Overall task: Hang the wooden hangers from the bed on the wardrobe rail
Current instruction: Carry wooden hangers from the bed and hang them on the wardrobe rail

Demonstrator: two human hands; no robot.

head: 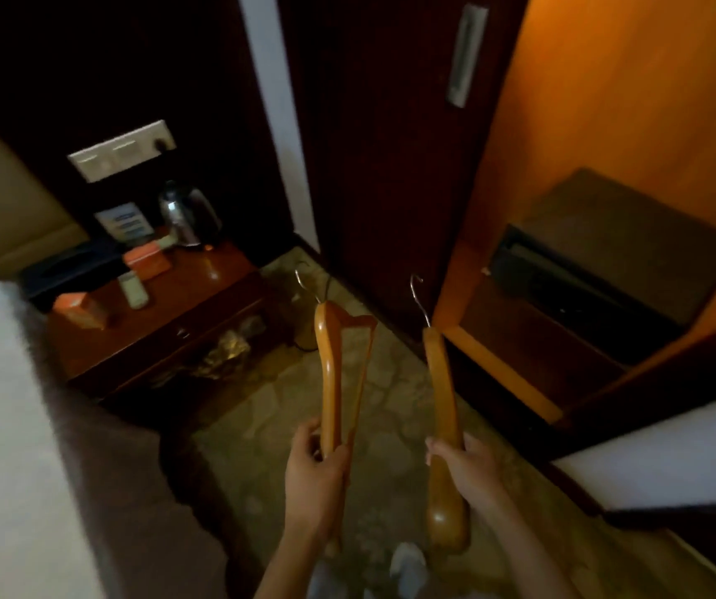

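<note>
Wooden hangers (442,382) held one per hand, hands apart. Left hand (317,464) clamps lower end of one; right hand (464,464) grips other near middle. Long axes run forward, away from body, hooks (419,300) at far tips. Open wardrobe (628,101) ahead-right, nearer right hand. Rail out of view, presumably higher.

Hangers (331,373): glossy varnished wood, metal hooks (419,298). Tabletop (200,283): polished dark wood. Kettle (187,216): shiny metal. Floor (287,430): mottled stone, smooth.
</note>
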